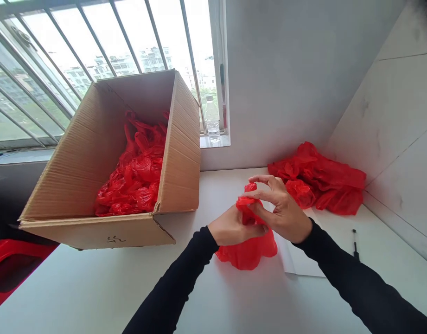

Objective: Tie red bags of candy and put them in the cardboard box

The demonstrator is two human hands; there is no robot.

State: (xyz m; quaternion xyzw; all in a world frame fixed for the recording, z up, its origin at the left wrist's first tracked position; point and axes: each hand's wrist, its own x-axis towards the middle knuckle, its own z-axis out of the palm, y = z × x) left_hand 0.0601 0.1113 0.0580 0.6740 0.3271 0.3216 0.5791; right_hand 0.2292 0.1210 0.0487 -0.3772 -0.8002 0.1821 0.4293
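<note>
A red plastic bag (246,254) is gathered between my hands just over the white table, its loose lower part spreading out below them. My left hand (230,228) is closed around the bunched neck of the bag. From the right, my right hand (281,204) grips the twisted top of the same bag, thumb and fingers curled about it. Part of the bag is hidden behind my fingers. To the left stands an open cardboard box (180,153) with a heap of crumpled red plastic bags (140,171) inside.
More red bags (331,181) lie piled at the back right against the wall. White paper (303,260) and a black pen (355,246) rest on the table (130,287) near my right forearm. A clear bottle (212,119) stands on the sill of the barred window. A red chair (15,255) is at left.
</note>
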